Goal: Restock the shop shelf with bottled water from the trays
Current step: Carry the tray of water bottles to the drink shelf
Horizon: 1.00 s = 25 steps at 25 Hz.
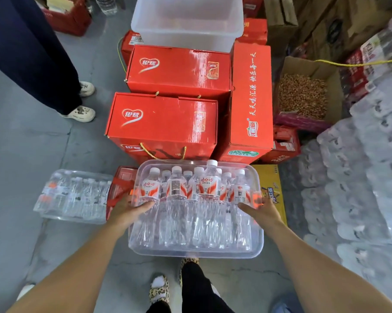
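On the grey concrete floor (pixel 32 143), a wrapped pack of bottles (pixel 73 196) lies at left, red cartons (pixel 168 118) stand mid-room, and wrapped water packs (pixel 359 177) are stacked at right. The left hand (pixel 128 210) and right hand (pixel 259 211) each have a holding grip on a side of the clear tray (pixel 197 250) of water bottles (pixel 207 184), above the floor.

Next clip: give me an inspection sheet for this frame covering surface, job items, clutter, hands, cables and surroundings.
Surface: grey concrete floor, cracked; no shelf in view.
Job's things: clear tray of upright water bottles, held above the floor; a wrapped bottle pack lies on the floor to the left.
Clutter: red gift cartons stacked ahead, empty clear tub on top, open box of grain, yellow carton.
Hands: left hand and right hand grip the tray's two sides.
Cables: yellow cord at upper right.
Surroundings: wrapped water stacks on the right; a bystander's legs at upper left.
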Motion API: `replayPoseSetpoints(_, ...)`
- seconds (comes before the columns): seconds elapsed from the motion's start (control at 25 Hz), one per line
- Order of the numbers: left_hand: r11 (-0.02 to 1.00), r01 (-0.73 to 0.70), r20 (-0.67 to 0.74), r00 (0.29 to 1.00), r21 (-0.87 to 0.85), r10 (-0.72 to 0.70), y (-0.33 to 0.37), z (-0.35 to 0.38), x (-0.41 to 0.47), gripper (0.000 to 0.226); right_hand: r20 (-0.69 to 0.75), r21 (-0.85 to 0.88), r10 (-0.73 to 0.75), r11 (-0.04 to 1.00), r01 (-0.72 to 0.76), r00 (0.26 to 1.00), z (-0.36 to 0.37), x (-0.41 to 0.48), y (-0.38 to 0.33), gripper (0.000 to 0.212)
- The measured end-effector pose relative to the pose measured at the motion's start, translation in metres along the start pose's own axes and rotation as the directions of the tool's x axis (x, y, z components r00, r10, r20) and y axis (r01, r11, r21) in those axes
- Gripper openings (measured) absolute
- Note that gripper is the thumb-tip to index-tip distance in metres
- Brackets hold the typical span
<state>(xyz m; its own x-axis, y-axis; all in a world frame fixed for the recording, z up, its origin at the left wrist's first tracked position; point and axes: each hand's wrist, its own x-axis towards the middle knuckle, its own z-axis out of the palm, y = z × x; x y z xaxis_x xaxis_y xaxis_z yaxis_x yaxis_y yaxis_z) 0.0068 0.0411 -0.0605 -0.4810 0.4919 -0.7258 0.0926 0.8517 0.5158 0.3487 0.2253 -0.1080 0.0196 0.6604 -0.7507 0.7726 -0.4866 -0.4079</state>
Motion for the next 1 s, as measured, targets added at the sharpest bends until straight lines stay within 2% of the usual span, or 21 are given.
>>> replayPoseSetpoints(0.12, 0.999, 0.046, 0.047, 0.998, 0.014, -0.047, -0.005, -0.003, 0.009, 0.050, 0.007, -0.016, 0.001, 1.000, -0.001, 1.000, -0.002, 0.001, -0.004, 0.088)
replayPoseSetpoints(0.2, 0.993, 0.100, 0.080, 0.991, 0.066, -0.105, -0.006, -0.008, 0.012, 0.075, 0.032, -0.018, 0.008, 1.000, -0.007, 0.999, -0.006, -0.001, -0.005, 0.092)
replayPoseSetpoints(0.28, 0.986, 0.147, 0.102, 0.983, 0.079, -0.155, -0.015, -0.011, 0.022, 0.103, 0.049, -0.038, 0.017, 0.999, -0.015, 0.999, -0.008, 0.002, -0.002, 0.108)
replayPoseSetpoints(0.32, 0.984, 0.157, 0.111, 0.980, 0.085, -0.166, -0.021, -0.010, 0.029, 0.109, 0.065, -0.044, 0.015, 0.999, -0.012, 0.998, -0.010, 0.002, -0.003, 0.109)
replayPoseSetpoints(0.36, 0.984, 0.158, 0.122, 0.978, 0.084, -0.167, -0.022, -0.011, 0.031, 0.110, 0.087, -0.042, 0.014, 0.999, -0.010, 0.996, -0.011, 0.000, -0.006, 0.101)
replayPoseSetpoints(0.44, 0.984, 0.136, 0.124, 0.981, 0.111, -0.149, -0.019, -0.012, 0.019, 0.100, 0.102, -0.061, 0.019, 0.998, -0.012, 0.995, -0.014, -0.015, -0.017, 0.071)
replayPoseSetpoints(0.48, 0.985, 0.136, 0.136, 0.979, 0.109, -0.150, -0.019, -0.012, 0.011, 0.087, 0.102, -0.067, 0.023, 0.998, -0.016, 0.995, -0.013, -0.018, -0.017, 0.059)
replayPoseSetpoints(0.56, 0.979, 0.160, 0.150, 0.972, 0.126, -0.178, -0.026, -0.012, -0.004, 0.066, 0.103, -0.097, 0.020, 0.995, -0.010, 0.995, -0.012, -0.027, -0.017, 0.044)
replayPoseSetpoints(0.6, 0.975, 0.170, 0.162, 0.968, 0.146, -0.193, -0.034, -0.013, -0.011, 0.071, 0.116, -0.110, 0.011, 0.994, 0.002, 0.993, -0.009, -0.035, -0.021, 0.041)
replayPoseSetpoints(0.68, 0.977, 0.187, 0.203, 0.957, 0.104, -0.205, -0.061, -0.014, -0.017, 0.101, 0.131, -0.120, -0.006, 0.993, 0.022, 0.991, -0.003, -0.049, -0.027, 0.045)
replayPoseSetpoints(0.72, 0.980, 0.200, 0.227, 0.953, 0.020, -0.199, -0.074, -0.017, -0.024, 0.102, 0.143, -0.123, -0.006, 0.992, 0.024, 0.990, 0.002, -0.054, -0.028, 0.048)
replayPoseSetpoints(0.84, 0.941, 0.277, 0.250, 0.942, -0.195, -0.225, -0.116, -0.025, -0.043, 0.076, 0.152, -0.175, 0.017, 0.985, 0.010, 0.988, 0.020, -0.076, -0.038, 0.054)
replayPoseSetpoints(0.96, 0.909, 0.283, 0.232, 0.948, -0.304, -0.218, -0.164, -0.042, -0.066, 0.067, 0.167, -0.236, 0.006, 0.971, 0.034, 0.986, 0.055, -0.102, -0.051, 0.066)
replayPoseSetpoints(1.0, 0.901, 0.291, 0.219, 0.949, -0.322, -0.229, -0.182, -0.051, -0.074, 0.071, 0.167, -0.262, -0.004, 0.964, 0.048, 0.986, 0.070, -0.110, -0.057, 0.067)
